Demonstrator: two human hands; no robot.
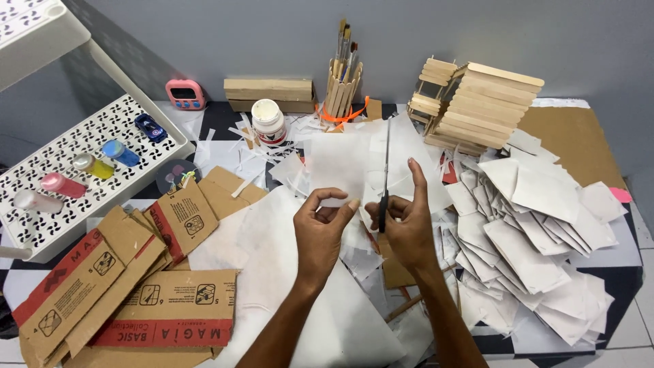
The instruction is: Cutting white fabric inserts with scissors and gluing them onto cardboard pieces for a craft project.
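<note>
A sheet of thin white paper (338,167) is pinched at its lower edge by the left hand (320,228), while the right hand (407,221) grips scissors (385,180), blades upright just beside it. Beyond the hands, a stick-built cup (343,92) holds paintbrushes; a white jar (268,121) stands capped, contents hidden.

Illumination is bright, even and diffuse, apparently from overhead. Shadows are soft and short beneath the left hand (320,232) and right hand (407,221). The white paper pieces (538,232) are close to overexposed, with little surface detail. Focus is sharp across the table. Wide-angle distortion bends the white rack (82,163) at the left edge
</note>
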